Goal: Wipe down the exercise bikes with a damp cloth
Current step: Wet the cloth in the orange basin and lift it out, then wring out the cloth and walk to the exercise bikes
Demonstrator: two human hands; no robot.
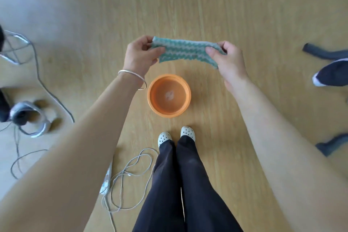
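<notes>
While a Cloth (188, 51) Was Held Taut Over a Bowl (170, 115)

As the scene was seen from the head view, the teal-and-white zigzag cloth was stretched level in the air between two hands. Its left end was pinched by the thumb and curled fingers of the left hand (140, 55), on whose wrist a silver bangle (131, 75) was worn. Its right end was pinched likewise by the right hand (226, 60). The orange bowl was set on the wooden floor (235, 5) just nearer than the cloth, with white perforated shoes (164, 137) nearer still. Grey cables (130, 169) were strewn at the near left.
</notes>
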